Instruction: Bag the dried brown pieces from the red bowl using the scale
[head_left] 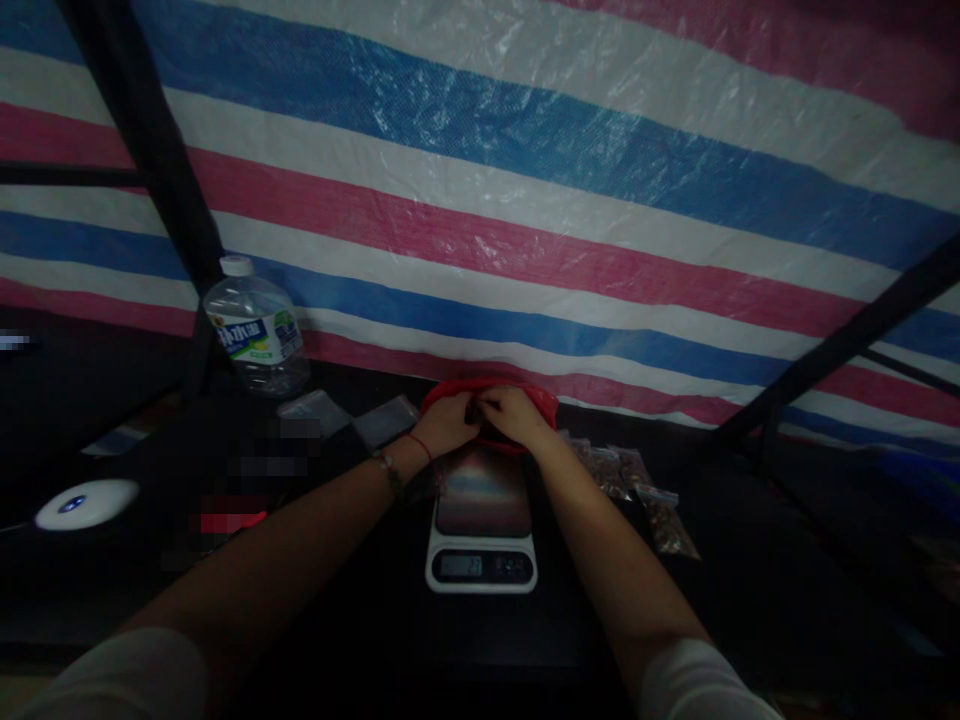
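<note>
My left hand [448, 424] and my right hand [514, 414] meet over a red bag or basin [550, 405] behind the kitchen scale [481, 568]. The fingers of both are drawn together around something small and dark brown [472, 409], too dim to name. Below the hands lies the scale's reflective plate [484, 505]; its display seems to read 23. Clear zip bags [667, 525] with brown bits inside sit to the right of my right forearm. Flat clear bags [385, 421] lie left of my left hand.
A large clear plastic bottle [259, 335] stands at the back left, near a dark frame post [180, 215]. A white oval device [86, 504] rests on the left of the black table [525, 640]. Striped plastic sheeting [480, 230] hangs behind.
</note>
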